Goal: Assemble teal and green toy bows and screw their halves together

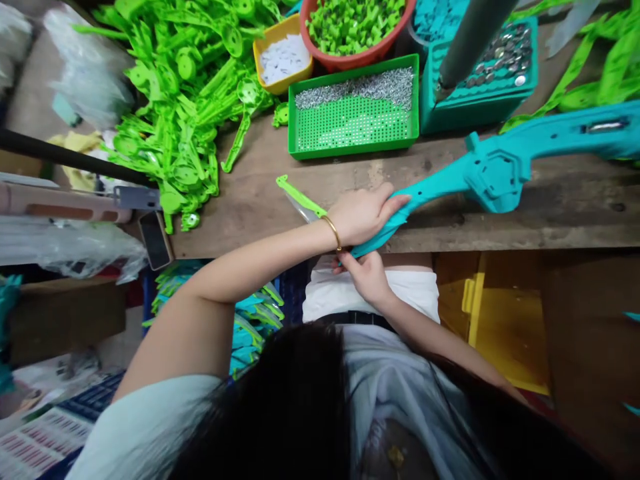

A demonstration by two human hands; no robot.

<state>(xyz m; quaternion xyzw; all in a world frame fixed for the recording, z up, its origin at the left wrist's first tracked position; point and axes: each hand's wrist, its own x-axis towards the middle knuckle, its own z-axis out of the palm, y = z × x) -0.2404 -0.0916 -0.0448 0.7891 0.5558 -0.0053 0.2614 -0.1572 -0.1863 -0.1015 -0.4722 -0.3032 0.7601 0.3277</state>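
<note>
A long teal plastic part (450,177) with a wide moulded block along it slants over the bench edge, running out of view at the right. My left hand (361,215), wearing a gold bracelet, is closed around its narrow section near the lower end. Just below, my right hand (369,275) pinches the tip of the same part; its fingertips are partly hidden. Beyond my left wrist, a thin lime-green strip (303,198) lies on the wooden bench (250,213), with a clear blade-like piece beside it.
A heap of lime-green plastic parts (190,100) covers the back left. A green basket of small metal pieces (353,150), a yellow tub (283,83), a red bowl (357,63) and a teal basket (480,117) stand behind. A grey pole (475,43) rises there. A phone (156,240) sits left.
</note>
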